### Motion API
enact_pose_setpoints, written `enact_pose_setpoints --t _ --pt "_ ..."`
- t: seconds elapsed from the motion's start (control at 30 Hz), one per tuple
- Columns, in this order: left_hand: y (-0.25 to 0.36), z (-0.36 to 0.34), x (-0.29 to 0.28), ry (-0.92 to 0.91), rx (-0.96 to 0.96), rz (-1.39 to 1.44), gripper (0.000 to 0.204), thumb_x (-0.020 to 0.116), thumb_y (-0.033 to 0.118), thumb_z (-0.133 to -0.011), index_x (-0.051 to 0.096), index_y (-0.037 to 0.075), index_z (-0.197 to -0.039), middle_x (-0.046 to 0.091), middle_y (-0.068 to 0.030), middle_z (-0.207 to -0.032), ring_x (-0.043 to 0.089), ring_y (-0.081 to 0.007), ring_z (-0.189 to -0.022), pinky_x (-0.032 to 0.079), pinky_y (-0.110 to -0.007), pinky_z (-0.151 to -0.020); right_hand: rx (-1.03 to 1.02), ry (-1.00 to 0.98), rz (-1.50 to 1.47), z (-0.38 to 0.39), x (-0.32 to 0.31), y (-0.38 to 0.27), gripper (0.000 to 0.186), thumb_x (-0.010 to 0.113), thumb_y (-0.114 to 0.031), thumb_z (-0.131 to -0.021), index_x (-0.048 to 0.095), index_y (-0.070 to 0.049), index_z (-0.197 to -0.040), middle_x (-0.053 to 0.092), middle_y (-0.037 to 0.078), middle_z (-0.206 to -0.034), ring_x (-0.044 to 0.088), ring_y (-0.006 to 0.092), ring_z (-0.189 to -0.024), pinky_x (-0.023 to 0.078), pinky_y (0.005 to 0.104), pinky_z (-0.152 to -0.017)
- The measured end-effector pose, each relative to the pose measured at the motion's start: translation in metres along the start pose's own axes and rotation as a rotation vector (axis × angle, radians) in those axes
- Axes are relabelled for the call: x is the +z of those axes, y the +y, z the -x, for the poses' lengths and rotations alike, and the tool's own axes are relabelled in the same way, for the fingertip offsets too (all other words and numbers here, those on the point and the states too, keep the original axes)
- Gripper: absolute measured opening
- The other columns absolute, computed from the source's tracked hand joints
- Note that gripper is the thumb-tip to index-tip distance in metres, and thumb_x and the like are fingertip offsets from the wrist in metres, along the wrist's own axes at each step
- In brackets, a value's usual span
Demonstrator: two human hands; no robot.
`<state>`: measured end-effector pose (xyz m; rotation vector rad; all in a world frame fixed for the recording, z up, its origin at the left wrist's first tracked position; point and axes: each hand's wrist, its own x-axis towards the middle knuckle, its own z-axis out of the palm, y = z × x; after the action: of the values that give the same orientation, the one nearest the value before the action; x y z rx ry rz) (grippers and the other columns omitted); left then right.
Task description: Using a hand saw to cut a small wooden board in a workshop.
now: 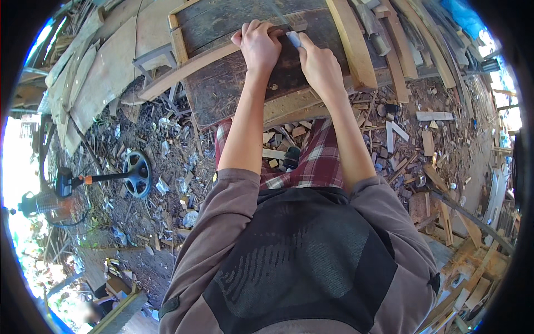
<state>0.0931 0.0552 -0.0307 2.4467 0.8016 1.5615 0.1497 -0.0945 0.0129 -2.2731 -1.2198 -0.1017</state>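
Ground (147, 225) spreads widest across my feed, strewn with wood offcuts (434, 116) too many for me to count. Next in size I see one dark, worn workbench (214, 92), straight ahead of the wearer's two legs in red plaid cloth (317, 158). One stand with a round spoked base (138, 173) is off to the left, well apart from the bench. I count one thick pale beam (353, 44) along the bench's right side and one grey angular frame (153, 60) near its left.

Across the bench top slants one long wooden strip (194, 69), its near end reaching past the left edge and its far end lying beyond the hands. Two bare hands are at work over it. I have the left hand (258, 47) closed over the strip, fingers curled down; whether its thumb also touches the tool, I cannot tell. The right hand (321, 64) is wrapped around one tool with a pale handle (293, 39), just beside the left. Smallest is that tool's dark, narrow front part, pointing toward the left hand; its exact shape is too small for me to make out.
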Motion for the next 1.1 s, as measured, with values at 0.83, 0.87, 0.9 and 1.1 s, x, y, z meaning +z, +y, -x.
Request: enact_pose_setpoints --t 0.83,0.87,0.9,1.1 --pt "-0.001 0.000 0.008 0.017 -0.061 -0.010 0.013 0.076 0.022 -0.076 0.073 0.013 -0.085 0.065 -0.0019 -0.090 0.059 -0.0241 -0.099 0.033 -0.043 -0.091 0.147 -0.086 0.065 0.077 -0.037 -0.002 0.038 0.050 -0.022 -0.099 0.053 -0.009 -0.135 0.065 0.027 -0.075 0.066 0.0435 -0.073 0.050 0.0531 -0.062" --pt "-0.001 0.000 0.006 0.003 -0.061 -0.008 0.013 0.075 0.022 -0.076 0.073 0.013 -0.085 0.065 -0.0020 -0.090 0.059 -0.0242 -0.098 0.033 -0.043 -0.091 0.147 -0.086 0.063 0.077 -0.037 -0.003 0.038 0.050 -0.022 -0.099 0.053 -0.009 -0.135 0.065 0.027 -0.075 0.066 0.0437 -0.074 0.050 0.0531 -0.062" --pt "-0.001 0.000 0.005 -0.013 -0.063 -0.007 0.012 0.075 0.021 -0.076 0.073 0.013 -0.085 0.065 -0.0022 -0.090 0.059 -0.0243 -0.098 0.033 -0.044 -0.091 0.147 -0.087 0.061 0.076 -0.037 -0.003 0.038 0.050 -0.022 -0.099 0.052 -0.009 -0.135 0.066 0.027 -0.076 0.066 0.0438 -0.074 0.050 0.0532 -0.063" --pt "-0.001 0.001 0.002 -0.010 -0.003 0.043 0.009 0.073 0.017 -0.076 0.072 0.011 -0.082 0.063 -0.0029 -0.087 0.058 -0.0249 -0.097 0.031 -0.045 -0.090 0.061 -0.045 0.068 0.025 -0.015 -0.007 0.034 0.049 -0.019 -0.099 0.054 -0.008 -0.131 0.066 0.028 -0.078 0.066 0.0449 -0.079 0.052 0.0535 -0.067"
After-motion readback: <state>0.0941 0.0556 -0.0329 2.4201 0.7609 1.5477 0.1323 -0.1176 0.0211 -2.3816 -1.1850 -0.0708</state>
